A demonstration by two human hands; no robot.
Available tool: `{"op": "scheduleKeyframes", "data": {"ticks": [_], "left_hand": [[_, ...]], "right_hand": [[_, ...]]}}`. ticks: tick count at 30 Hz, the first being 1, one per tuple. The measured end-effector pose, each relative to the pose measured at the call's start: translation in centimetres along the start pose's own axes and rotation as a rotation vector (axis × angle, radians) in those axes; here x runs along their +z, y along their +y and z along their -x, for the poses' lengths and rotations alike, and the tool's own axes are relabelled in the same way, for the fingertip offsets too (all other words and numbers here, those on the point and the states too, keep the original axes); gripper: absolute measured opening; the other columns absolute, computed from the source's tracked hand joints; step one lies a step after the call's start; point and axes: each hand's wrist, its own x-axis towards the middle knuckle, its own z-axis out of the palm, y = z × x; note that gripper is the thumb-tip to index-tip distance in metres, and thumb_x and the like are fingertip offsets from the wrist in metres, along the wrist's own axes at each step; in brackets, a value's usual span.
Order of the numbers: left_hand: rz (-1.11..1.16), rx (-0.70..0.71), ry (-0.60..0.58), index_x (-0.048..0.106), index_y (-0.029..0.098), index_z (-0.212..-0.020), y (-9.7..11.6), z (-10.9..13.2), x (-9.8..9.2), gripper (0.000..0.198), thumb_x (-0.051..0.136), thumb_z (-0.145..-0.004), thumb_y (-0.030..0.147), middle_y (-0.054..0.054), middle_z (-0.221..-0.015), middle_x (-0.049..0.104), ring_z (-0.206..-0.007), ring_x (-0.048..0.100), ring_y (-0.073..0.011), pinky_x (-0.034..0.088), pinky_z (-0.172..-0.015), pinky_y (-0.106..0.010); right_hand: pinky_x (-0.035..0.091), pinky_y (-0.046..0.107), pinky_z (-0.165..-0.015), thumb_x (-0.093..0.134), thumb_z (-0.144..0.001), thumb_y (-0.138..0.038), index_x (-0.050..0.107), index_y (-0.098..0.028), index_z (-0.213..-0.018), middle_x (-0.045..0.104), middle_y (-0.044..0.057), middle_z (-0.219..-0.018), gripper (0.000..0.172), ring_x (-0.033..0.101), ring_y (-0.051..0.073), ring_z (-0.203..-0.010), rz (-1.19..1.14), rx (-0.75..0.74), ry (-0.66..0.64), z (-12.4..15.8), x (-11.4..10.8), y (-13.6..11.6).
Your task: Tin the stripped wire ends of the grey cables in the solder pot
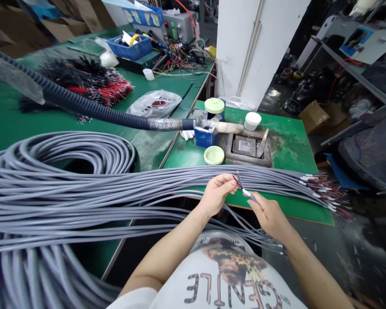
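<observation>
A grey cable [252,197] with a white band near its stripped end is pinched in my right hand [270,216]. From that end several thin coloured wires [239,178] fan out, dark, red and bluish. My left hand [218,193] has its thumb and fingers closed on these wires. Just beyond both hands, a thick bundle of grey cables [186,177] runs across the bench. Its stripped ends [324,189], with white bands and loose coloured wires, lie at the right. More grey cables [247,227] hang below my hands, close to my body.
Behind the bundle sits a square metal pot [246,146] with a flat scraper [262,143] leaning in it. Around it stand a pale green dish [214,155], a white tub [252,121] and a blue box [204,136]. A ribbed hose [116,116] crosses from the left. Coiled cables [67,146] fill the left table.
</observation>
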Motion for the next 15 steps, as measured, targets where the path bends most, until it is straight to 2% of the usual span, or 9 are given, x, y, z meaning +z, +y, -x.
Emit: {"op": "scheduleKeyframes", "data": {"ticks": [6,11,15], "left_hand": [[-0.085,0.065,0.055,0.066,0.015,-0.069,-0.1,-0.3,0.2,0.015,0.077,-0.066,0.026,0.001,-0.061,0.065,-0.054,0.054,-0.0075,0.042,-0.057,-0.021],[-0.152,0.1,0.116,0.066,0.015,-0.069,-0.7,-0.3,0.5,0.016,0.076,-0.068,0.028,0.0,-0.062,0.067,-0.058,0.06,-0.0102,0.045,-0.061,-0.022],[-0.172,0.114,0.083,0.065,0.015,-0.07,-1.4,-0.2,1.0,0.017,0.076,-0.068,0.028,0.0,-0.065,0.068,-0.061,0.063,-0.0118,0.048,-0.065,-0.024]], "right_hand": [[0.038,0.023,-0.055,0.033,-0.097,-0.032,0.055,-0.019,-0.115,0.063,0.001,-0.067,0.032,0.056,0.014,-0.053,-0.001,0.009,0.005,-0.2,0.2,0.3],[0.045,0.025,-0.065,0.041,-0.094,-0.033,0.056,-0.021,-0.119,0.07,0.005,-0.085,0.032,0.064,0.017,-0.072,0.021,-0.011,0.051,-0.7,-0.9,0.4],[0.047,0.026,-0.067,0.051,-0.088,-0.037,0.054,-0.019,-0.125,0.069,0.004,-0.081,0.041,0.063,0.017,-0.07,0.008,0.009,0.11,-1.9,-2.0,-0.6]]}}
